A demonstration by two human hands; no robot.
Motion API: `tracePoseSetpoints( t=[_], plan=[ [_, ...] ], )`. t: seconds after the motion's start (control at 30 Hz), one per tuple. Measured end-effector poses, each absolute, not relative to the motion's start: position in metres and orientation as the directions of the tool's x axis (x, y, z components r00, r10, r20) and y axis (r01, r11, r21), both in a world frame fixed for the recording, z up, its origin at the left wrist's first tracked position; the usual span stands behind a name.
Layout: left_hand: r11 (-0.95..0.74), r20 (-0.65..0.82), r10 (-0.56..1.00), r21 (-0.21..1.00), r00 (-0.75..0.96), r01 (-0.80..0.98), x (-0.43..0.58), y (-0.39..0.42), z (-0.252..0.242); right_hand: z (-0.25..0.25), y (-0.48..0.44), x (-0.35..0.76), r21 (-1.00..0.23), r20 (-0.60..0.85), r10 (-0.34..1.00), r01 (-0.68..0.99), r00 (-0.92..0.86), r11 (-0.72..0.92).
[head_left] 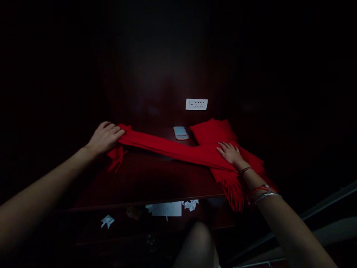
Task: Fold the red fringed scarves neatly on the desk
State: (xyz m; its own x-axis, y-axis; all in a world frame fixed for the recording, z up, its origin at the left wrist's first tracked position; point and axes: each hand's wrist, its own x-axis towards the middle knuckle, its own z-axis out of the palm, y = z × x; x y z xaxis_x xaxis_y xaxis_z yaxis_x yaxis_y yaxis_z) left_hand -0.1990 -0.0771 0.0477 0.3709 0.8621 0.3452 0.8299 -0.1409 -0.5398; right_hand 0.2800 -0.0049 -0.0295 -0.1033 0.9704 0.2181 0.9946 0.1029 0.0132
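Note:
A long red scarf [167, 146] with fringed ends stretches across the dark wooden surface [156, 182]. My left hand [108, 136] is closed around its left part, and a fringed end hangs below the fingers. On the right the scarf lies in several folded layers, one fringe drooping over the front edge. My right hand [230, 152] rests on top of those layers with the fingers spread and flat. Bracelets circle my right wrist. Between the hands, behind the stretched part, lies a small flat object [181, 133] with a blurred light-blue face.
A white wall socket [196, 104] is set in the dark back panel. On a lower shelf under the front edge lie printed paper [167, 209] and crumpled white paper pieces [107, 221]. My knee [199, 238] shows below. Much of the surroundings is too dark to make out.

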Motion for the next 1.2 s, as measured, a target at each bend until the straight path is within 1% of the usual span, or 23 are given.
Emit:
tracePoseSetpoints(
  t=[0.07, 0.2, 0.3, 0.37, 0.43, 0.47, 0.53, 0.57, 0.6, 0.63, 0.67, 0.7, 0.73, 0.77, 0.83, 0.9, 0.97, 1.1, 1.17, 1.2],
  plan=[
    [-0.038, 0.410, 0.852, -0.570, 0.324, 0.821, -0.207, -0.082, 0.057, -0.029, -0.006, 0.279, 0.017, 0.219, 0.970, 0.995, -0.102, 0.101],
    [0.031, 0.390, 0.886, -0.590, 0.251, 0.807, -0.230, -0.093, 0.053, -0.029, -0.007, 0.279, 0.000, 0.228, 0.969, 0.995, -0.096, 0.099],
    [0.182, 0.428, 0.897, -0.587, 0.111, 0.789, -0.254, -0.104, 0.046, -0.030, -0.006, 0.279, -0.010, 0.248, 0.963, 0.994, -0.104, 0.110],
    [0.258, 0.427, 0.904, -0.588, 0.023, 0.767, -0.266, -0.110, 0.045, -0.031, -0.006, 0.280, -0.017, 0.260, 0.960, 0.993, -0.108, 0.116],
    [0.283, 0.382, 0.923, -0.583, -0.051, 0.762, -0.266, -0.112, 0.046, -0.031, -0.006, 0.280, -0.023, 0.264, 0.959, 0.993, -0.107, 0.117],
    [0.276, 0.336, 0.938, -0.567, -0.088, 0.776, -0.261, -0.111, 0.047, -0.031, -0.007, 0.279, -0.024, 0.264, 0.959, 0.993, -0.107, 0.117],
    [0.245, 0.208, 0.965, -0.504, -0.159, 0.828, -0.241, -0.103, 0.049, -0.031, -0.007, 0.279, -0.023, 0.266, 0.958, 0.993, -0.108, 0.119],
    [0.228, 0.119, 0.974, -0.454, -0.194, 0.862, -0.226, -0.097, 0.049, -0.031, -0.007, 0.279, -0.021, 0.268, 0.957, 0.992, -0.111, 0.121],
    [0.192, 0.054, 0.981, -0.420, -0.186, 0.887, -0.209, -0.090, 0.048, -0.031, -0.007, 0.279, -0.018, 0.269, 0.956, 0.992, -0.115, 0.124],
    [0.153, 0.021, 0.987, -0.400, -0.158, 0.903, -0.191, -0.083, 0.046, -0.031, -0.006, 0.279, -0.016, 0.271, 0.955, 0.992, -0.117, 0.126],
    [0.022, -0.020, 0.999, -0.364, -0.032, 0.931, -0.171, -0.076, 0.043, -0.031, -0.006, 0.279, -0.015, 0.270, 0.955, 0.992, -0.118, 0.127],
    [-0.219, -0.077, 0.976, -0.271, 0.206, 0.937, -0.151, -0.070, 0.040, -0.031, -0.006, 0.279, -0.016, 0.268, 0.956, 0.992, -0.118, 0.127],
    [-0.445, -0.077, 0.896, -0.174, 0.438, 0.879, -0.131, -0.066, 0.035, -0.031, -0.006, 0.280, -0.019, 0.266, 0.957, 0.992, -0.116, 0.126],
    [-0.588, -0.058, 0.809, -0.093, 0.585, 0.804, -0.112, -0.064, 0.031, -0.030, -0.006, 0.280, -0.022, 0.264, 0.958, 0.992, -0.114, 0.124],
    [-0.737, -0.014, 0.675, 0.028, 0.738, 0.675, -0.080, -0.064, 0.020, -0.030, -0.007, 0.279, -0.024, 0.262, 0.958, 0.992, -0.116, 0.127],
    [-0.800, 0.002, 0.596, 0.087, 0.803, 0.594, -0.060, -0.068, 0.009, -0.029, -0.009, 0.278, -0.021, 0.265, 0.957, 0.991, -0.120, 0.131],
    [-0.821, -0.013, 0.564, 0.093, 0.826, 0.563, -0.052, -0.073, 0.001, -0.029, -0.011, 0.277, -0.021, 0.267, 0.956, 0.992, -0.117, 0.127],
    [-0.793, -0.042, 0.607, 0.042, 0.794, 0.608, -0.066, -0.079, -0.004, -0.027, -0.013, 0.276, -0.029, 0.266, 0.958, 0.992, -0.109, 0.121],
    [-0.767, -0.038, 0.638, 0.056, 0.769, 0.639, -0.076, -0.078, 0.000, -0.023, -0.015, 0.276, -0.037, 0.252, 0.960, 0.990, -0.119, 0.133],
    [-0.755, -0.048, 0.648, 0.089, 0.760, 0.649, -0.079, -0.077, 0.003, -0.020, -0.016, 0.275, -0.039, 0.243, 0.961, 0.989, -0.130, 0.143]
  ],
)
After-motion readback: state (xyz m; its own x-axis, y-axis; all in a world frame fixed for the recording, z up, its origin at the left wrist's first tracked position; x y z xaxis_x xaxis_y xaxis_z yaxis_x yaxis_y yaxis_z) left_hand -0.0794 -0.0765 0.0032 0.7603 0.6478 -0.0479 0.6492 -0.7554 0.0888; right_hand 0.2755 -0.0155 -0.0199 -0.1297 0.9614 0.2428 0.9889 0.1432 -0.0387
